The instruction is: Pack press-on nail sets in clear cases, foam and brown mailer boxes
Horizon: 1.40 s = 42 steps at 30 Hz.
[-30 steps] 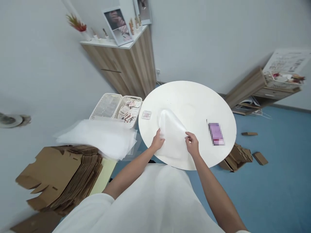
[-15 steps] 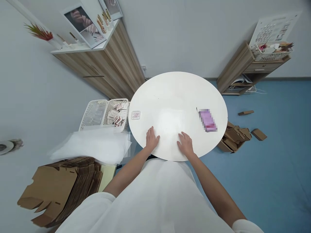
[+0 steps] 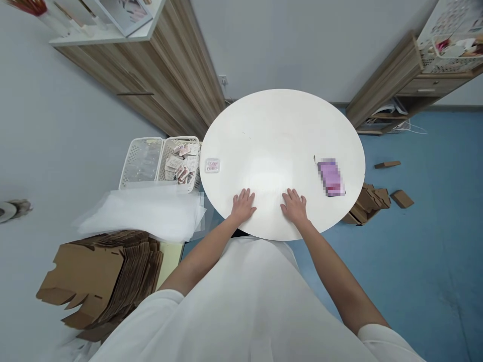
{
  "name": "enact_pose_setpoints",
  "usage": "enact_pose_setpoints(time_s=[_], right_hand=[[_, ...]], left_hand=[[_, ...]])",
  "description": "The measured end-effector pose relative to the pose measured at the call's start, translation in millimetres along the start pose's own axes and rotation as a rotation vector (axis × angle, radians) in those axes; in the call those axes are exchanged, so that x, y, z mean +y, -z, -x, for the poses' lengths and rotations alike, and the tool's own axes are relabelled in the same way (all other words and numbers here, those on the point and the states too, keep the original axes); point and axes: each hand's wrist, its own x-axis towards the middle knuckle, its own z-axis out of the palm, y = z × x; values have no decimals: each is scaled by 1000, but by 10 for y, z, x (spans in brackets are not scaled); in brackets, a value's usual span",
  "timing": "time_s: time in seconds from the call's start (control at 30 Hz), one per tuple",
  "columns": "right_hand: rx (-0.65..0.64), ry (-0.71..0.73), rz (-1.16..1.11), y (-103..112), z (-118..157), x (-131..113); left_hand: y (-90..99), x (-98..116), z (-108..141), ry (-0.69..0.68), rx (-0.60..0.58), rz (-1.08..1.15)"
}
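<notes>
My left hand [image 3: 243, 206] lies flat near the front edge of the white oval table [image 3: 279, 120], its fingers spread. To its right, my right hand [image 3: 295, 206] rests on the same tabletop with fingers stretched out. Neither hand holds anything. A small clear case [image 3: 213, 166] with pinkish pieces in it lies by the table's left edge, beyond my left hand. On the right side is a purple, pixelated flat object [image 3: 331, 177], too blurred to name. A tiny dark item [image 3: 314, 158] lies just beside it.
Left of the table stand a white basket of small cards [image 3: 180, 163] and a basket of clear plastic pieces [image 3: 142, 161]. Nearer are white translucent sheets [image 3: 147, 211] and stacked flat cardboard boxes [image 3: 90, 271]. Folded cardboard [image 3: 368, 203] sits on the floor at right. Wooden cabinets [image 3: 166, 65] stand behind.
The view has tilted down, cutting off the tops of the cabinets. Both hands have shifted slightly forward on the table, fingers more spread.
</notes>
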Motion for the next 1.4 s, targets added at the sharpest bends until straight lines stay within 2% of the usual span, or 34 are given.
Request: enact_pose_setpoints(time_s=[0.17,0.3,0.43,0.53,0.6,0.77,0.93,1.03,1.13,1.27,1.4], right_hand=[[-6,-53,3,38,-2,-48],[91,-110,-74,79,-116,-248],[102,-68,-242,80,-482,-715],[-15,-69,-457,4,-838,-1164],[-99,-111,-608,-87,-1064,-1446],[-230,-156,-853,-331,-1493,-1963],[-274,-207,-979,-472,-1647,-2242],[-266,-195,-1022,-515,-1594,-2282],[-240,-204,-1030,-500,-1443,-2193],[-166,-199,-1026,-374,-1125,-1888],[-82,-224,-1022,-204,-730,-1457]], left_hand=[[16,-43,-15,-25,-37,-16],[181,-175,39,-14,10,68],[542,-527,-44,160,150,146],[816,-866,-216,279,300,253],[945,-1053,-345,299,350,339],[1062,-1263,-561,422,363,525],[1049,-1327,-586,453,346,539],[1012,-1345,-545,425,337,556],[943,-1277,-466,392,323,610],[796,-1007,-320,323,302,678],[587,-631,-187,226,274,706]])
